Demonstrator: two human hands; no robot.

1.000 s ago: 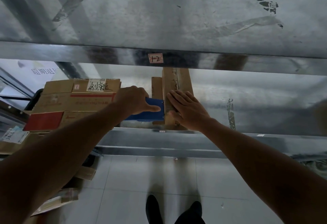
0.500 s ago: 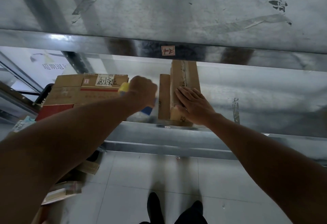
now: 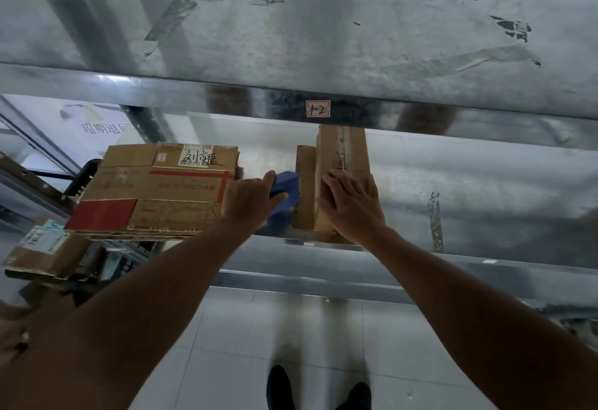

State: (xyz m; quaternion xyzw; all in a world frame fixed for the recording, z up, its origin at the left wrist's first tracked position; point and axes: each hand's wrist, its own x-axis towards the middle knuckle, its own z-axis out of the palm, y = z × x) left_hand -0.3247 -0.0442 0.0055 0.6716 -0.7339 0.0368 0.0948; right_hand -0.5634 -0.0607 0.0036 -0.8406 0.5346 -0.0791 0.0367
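Galvanised steel shelf (image 3: 469, 183), tag 1-2 (image 3: 318, 109), grey tile floor (image 3: 226, 328) below. Left hand (image 3: 249, 202) fingers clamped on blue packet (image 3: 286, 183), just left of the upright cartons (image 3: 354, 150) on the shelf. Right hand (image 3: 352, 205) lies flat on those cartons, fingers straight.

Dim, grey light in here. The steel shelf beam (image 3: 106, 86) throws a pale glare at one end, and both forearms (image 3: 161, 312) look dark. The blue packet (image 3: 286, 189) is smeared with motion. Shelf lines bow toward the corners.
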